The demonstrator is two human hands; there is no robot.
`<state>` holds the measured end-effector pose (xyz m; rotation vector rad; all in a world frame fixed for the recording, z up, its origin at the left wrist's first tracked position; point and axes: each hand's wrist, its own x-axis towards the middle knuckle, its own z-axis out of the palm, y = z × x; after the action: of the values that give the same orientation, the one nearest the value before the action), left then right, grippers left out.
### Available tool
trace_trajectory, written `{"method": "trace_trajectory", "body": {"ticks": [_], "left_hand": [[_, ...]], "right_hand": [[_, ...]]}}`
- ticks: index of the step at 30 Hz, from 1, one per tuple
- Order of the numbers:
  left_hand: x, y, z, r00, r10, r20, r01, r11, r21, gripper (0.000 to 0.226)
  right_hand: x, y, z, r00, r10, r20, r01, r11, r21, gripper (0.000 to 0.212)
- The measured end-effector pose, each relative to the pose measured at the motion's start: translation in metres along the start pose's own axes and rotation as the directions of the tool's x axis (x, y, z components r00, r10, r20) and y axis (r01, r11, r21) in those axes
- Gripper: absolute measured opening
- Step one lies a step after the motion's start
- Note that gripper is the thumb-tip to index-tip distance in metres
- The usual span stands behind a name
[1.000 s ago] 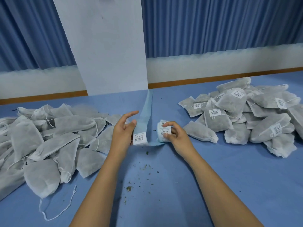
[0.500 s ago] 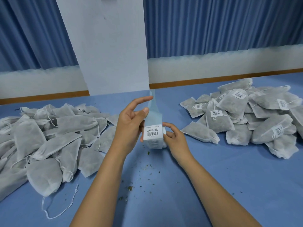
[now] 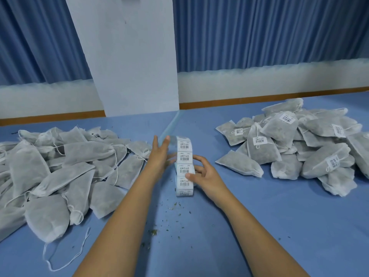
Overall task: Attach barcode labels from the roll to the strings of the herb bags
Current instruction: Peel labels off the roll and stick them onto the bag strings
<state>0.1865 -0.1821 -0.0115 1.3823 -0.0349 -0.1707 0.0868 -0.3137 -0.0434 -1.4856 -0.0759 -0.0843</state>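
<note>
Looking at the middle of the blue table (image 3: 279, 236), where do you find the label strip (image 3: 184, 154)?

It stands upright between the two hands, close in front of the person. I count four barcode labels one above the other, and its lower end is at the table. If a roll is behind it, I cannot see it. A pale liner (image 3: 172, 124) runs from its top away toward the white pillar (image 3: 127, 56).

And what do the fingers do?

The right hand (image 3: 207, 176) holds the strip: the thumb presses on the front of a lower label and the other fingers curl around from behind. The left hand (image 3: 158, 156) is a little blurred; its fingers are straight and close together, along the left edge of the strip near its top. I cannot tell if they really touch it.

Where are the herb bags?

In two heaps, well apart, one at each side. The left heap (image 3: 60, 166) has plain white bags with loose strings; in the right heap (image 3: 299, 148) several bags carry a barcode label. Small green crumbs (image 3: 173, 205) lie on the table just in front of the strip
</note>
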Motion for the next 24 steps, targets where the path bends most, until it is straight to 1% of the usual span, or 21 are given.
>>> {"method": "trace_trajectory", "body": {"ticks": [1,2,3,5,7,8,9,10,11,13,14,15,17,18,20,22,24], "left_hand": [[-0.004,-0.007,-0.002,1.0,0.024,-0.019,-0.021,0.991,0.131,0.069],[-0.009,-0.015,-0.005,0.999,0.048,-0.025,-0.042,0.976,0.212,0.068],[-0.016,-0.02,-0.007,0.999,0.044,-0.018,-0.038,0.969,0.242,0.063],[-0.032,-0.031,-0.011,1.0,-0.005,0.006,0.004,0.977,0.215,0.056],[-0.048,-0.038,-0.01,0.999,-0.019,0.042,0.01,0.979,0.204,0.047],[-0.054,-0.04,-0.01,0.998,-0.004,0.056,-0.008,0.974,0.228,0.039],[-0.06,-0.041,-0.01,0.998,0.013,0.056,-0.027,0.965,0.262,0.027],[-0.064,-0.041,-0.012,0.998,0.025,0.061,-0.042,0.958,0.282,0.02],[-0.068,-0.039,-0.015,0.996,0.032,0.088,-0.057,0.953,0.296,0.024],[-0.074,-0.037,-0.025,0.982,0.04,0.185,-0.096,0.948,0.303,0.037],[-0.077,-0.035,-0.03,0.969,0.047,0.243,-0.122,0.944,0.306,0.045],[-0.08,-0.035,-0.035,0.953,0.049,0.3,-0.15,0.934,0.325,0.052],[-0.082,-0.034,-0.041,0.932,0.028,0.361,-0.173,0.91,0.377,0.061],[-0.083,-0.034,-0.041,0.932,0.02,0.361,-0.171,0.904,0.391,0.063],[-0.084,-0.032,-0.038,0.953,0.044,0.299,-0.165,0.906,0.391,0.065],[-0.082,-0.032,-0.036,0.968,0.129,0.214,-0.201,0.911,0.359,0.054],[-0.078,-0.032,-0.036,0.97,0.182,0.161,-0.224,0.924,0.309,0.041]], "right_hand": [[0.001,0.0,0.0,1.0,-0.001,-0.03,0.001,1.0,-0.002,0.044],[0.002,0.0,0.001,0.998,-0.006,-0.068,0.006,1.0,0.002,0.043],[0.003,0.0,0.002,0.995,-0.008,-0.104,0.009,1.0,0.011,0.042],[0.005,0.0,0.004,0.988,-0.002,-0.155,0.007,1.0,0.031,0.038],[0.005,0.0,0.005,0.986,0.007,-0.168,-0.002,0.999,0.033,0.038],[0.004,-0.001,0.004,0.988,0.015,-0.156,-0.01,0.999,0.037,0.038],[0.002,-0.003,0.003,0.991,0.03,-0.128,-0.025,0.999,0.037,0.039],[0.001,-0.004,0.0,0.995,0.053,-0.082,-0.05,0.998,0.033,0.041],[-0.001,-0.006,-0.003,0.997,0.081,-0.019,-0.08,0.996,0.025,0.044],[-0.005,-0.011,-0.008,0.985,0.132,0.112,-0.134,0.991,0.003,0.049],[-0.007,-0.013,-0.009,0.978,0.149,0.148,-0.149,0.989,-0.008,0.05],[-0.008,-0.014,-0.009,0.975,0.158,0.157,-0.157,0.987,-0.017,0.049],[-0.008,-0.015,-0.006,0.982,0.152,0.111,-0.147,0.988,-0.052,0.051],[-0.007,-0.014,-0.004,0.988,0.131,0.083,-0.124,0.988,-0.089,0.055],[-0.006,-0.012,0.001,0.995,0.079,0.061,-0.07,0.987,-0.143,0.069],[-0.005,-0.007,0.007,0.996,0.05,0.07,-0.04,0.989,-0.143,0.078],[-0.004,-0.002,0.01,0.997,0.051,0.064,-0.041,0.989,-0.143,0.081]]}}
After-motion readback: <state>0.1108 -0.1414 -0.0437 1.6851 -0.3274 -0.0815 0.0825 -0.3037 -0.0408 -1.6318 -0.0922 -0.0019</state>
